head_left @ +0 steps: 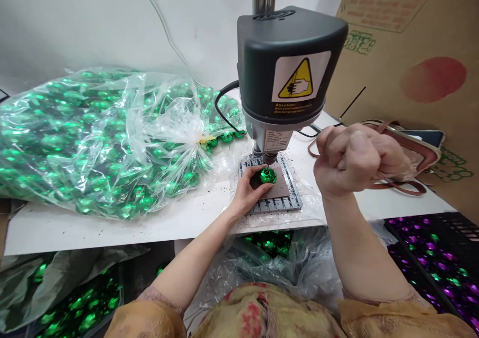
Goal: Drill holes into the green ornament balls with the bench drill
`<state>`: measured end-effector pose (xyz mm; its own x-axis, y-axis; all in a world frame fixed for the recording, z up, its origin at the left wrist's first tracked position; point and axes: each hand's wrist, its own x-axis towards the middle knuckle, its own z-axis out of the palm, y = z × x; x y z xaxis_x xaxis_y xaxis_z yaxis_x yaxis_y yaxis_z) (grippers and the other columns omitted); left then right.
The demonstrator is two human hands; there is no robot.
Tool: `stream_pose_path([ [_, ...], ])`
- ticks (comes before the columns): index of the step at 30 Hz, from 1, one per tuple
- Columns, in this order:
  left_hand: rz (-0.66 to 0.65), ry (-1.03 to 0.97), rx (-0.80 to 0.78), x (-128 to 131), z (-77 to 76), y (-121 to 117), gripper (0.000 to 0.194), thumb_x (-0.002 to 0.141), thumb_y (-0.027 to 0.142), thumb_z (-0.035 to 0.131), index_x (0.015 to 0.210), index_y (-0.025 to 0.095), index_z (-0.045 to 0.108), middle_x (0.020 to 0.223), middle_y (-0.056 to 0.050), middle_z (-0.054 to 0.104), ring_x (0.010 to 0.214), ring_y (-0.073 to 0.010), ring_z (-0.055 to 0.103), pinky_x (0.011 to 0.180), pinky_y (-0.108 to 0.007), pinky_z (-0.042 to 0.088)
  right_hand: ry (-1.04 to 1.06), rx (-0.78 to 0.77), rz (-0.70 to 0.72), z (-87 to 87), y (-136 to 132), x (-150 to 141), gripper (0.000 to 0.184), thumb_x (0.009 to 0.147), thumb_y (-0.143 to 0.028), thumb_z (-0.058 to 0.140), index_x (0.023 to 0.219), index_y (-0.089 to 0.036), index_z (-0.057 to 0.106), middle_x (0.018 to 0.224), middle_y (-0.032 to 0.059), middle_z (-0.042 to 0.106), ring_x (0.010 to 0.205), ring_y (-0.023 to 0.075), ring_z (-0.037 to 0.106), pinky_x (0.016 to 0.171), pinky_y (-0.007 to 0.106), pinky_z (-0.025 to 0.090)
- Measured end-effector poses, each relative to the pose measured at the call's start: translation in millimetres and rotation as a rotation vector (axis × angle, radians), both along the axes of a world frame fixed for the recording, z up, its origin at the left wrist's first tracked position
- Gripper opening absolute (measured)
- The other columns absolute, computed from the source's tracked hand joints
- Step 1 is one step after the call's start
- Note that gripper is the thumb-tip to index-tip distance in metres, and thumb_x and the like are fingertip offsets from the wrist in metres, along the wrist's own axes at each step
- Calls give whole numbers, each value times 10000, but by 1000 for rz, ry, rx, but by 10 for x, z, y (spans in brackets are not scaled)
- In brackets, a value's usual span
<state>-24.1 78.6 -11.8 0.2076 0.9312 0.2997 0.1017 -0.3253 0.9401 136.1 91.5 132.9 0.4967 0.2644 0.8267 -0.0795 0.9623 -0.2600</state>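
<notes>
Left hand (250,189) flat on drill-press base plate (279,193), fingers curled round green faceted bead (268,175), pinned right under spindle (270,156). Right hand (354,158) raised beside press head (288,69), fist closed; grip presumably on feed lever, lever itself hidden, cannot confirm. Bit contact with bead not readable. Progress, judged: early-to-middle; big clear bag of green beads (101,138) stayed full on table (112,226), more green beads in bags below table edge, purple beads in black crate (437,258) lower right. Black swarf specks scattered over table near plate. Room: tight. Bag crowded left of plate, cardboard box (411,54) and brown-strapped bag (407,153) close on right, table front edge just behind left wrist. Power cable (224,108) looped behind press.
</notes>
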Motion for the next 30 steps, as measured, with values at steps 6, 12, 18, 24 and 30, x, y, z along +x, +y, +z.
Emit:
stream_pose_path([
  [6,2,4,-5,2,2,-3,523,793,385,813,1231,226,576,1290,-101,654,1224,-270,615,1084,-459,462,-14,-2,-32,-27,-3,-3,566,802,-217,590,453,-164,146,395,-72,167,344,27,184,396,244,242],
  [12,5,14,-10,2,18,-7,515,802,383,805,1237,229,577,1289,-100,654,1230,-273,612,1081,-457,464,-80,131,-42,-66,-4,3,537,798,-117,563,479,-164,134,407,-75,209,340,21,208,380,227,268],
  [18,-4,-5,-23,9,22,-11,516,803,385,806,1239,227,577,1281,-96,656,1234,-269,610,1090,-454,461,-54,-61,-46,118,-90,-19,500,825,-140,556,478,-182,199,413,-76,230,349,22,241,388,238,270],
  [24,-11,-14,-45,9,54,-25,520,806,385,804,1248,228,578,1276,-95,649,1203,-257,616,1079,-447,468,-15,-285,-9,666,6,-14,388,801,-115,591,503,-234,373,411,-86,307,329,59,288,336,270,239],
  [30,-33,-75,-49,10,87,-68,531,809,386,799,1255,213,570,1286,-111,648,1218,-257,616,1080,-440,471,-27,-378,43,820,127,11,384,783,-85,566,499,-241,359,428,-85,249,347,69,266,322,292,171],
])
